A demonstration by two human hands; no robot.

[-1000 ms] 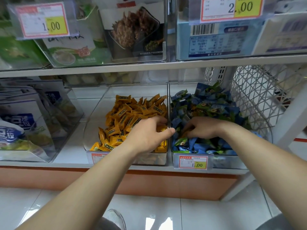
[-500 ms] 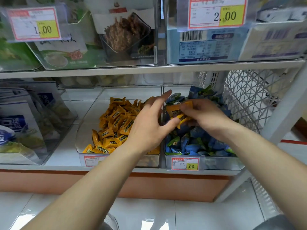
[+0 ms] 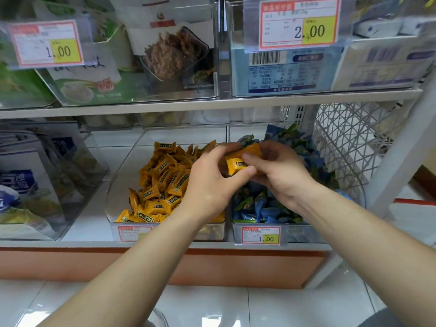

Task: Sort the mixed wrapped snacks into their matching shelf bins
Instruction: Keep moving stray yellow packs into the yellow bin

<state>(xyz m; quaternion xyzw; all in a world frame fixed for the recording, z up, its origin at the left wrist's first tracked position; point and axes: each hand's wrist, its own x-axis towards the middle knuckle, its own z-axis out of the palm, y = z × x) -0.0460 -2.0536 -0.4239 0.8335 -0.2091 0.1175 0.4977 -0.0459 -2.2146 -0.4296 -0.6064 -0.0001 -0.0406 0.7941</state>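
Two clear bins stand side by side on the lower shelf. The left bin holds a pile of orange wrapped snacks. The right bin holds blue and green wrapped snacks. Above the divider between them, both hands meet around a few orange wrapped snacks. My right hand pinches them from the right. My left hand curls its fingers and thumb around them from the left.
Price tags hang on the bin fronts. A clear bin of white and blue bags stands at the left. A white wire basket sits at the right. The upper shelf carries boxed and bagged goods close above my hands.
My right hand has lifted orange snacks out of the blue bin and raised them. My left hand has come up off the orange pile and closed on them.
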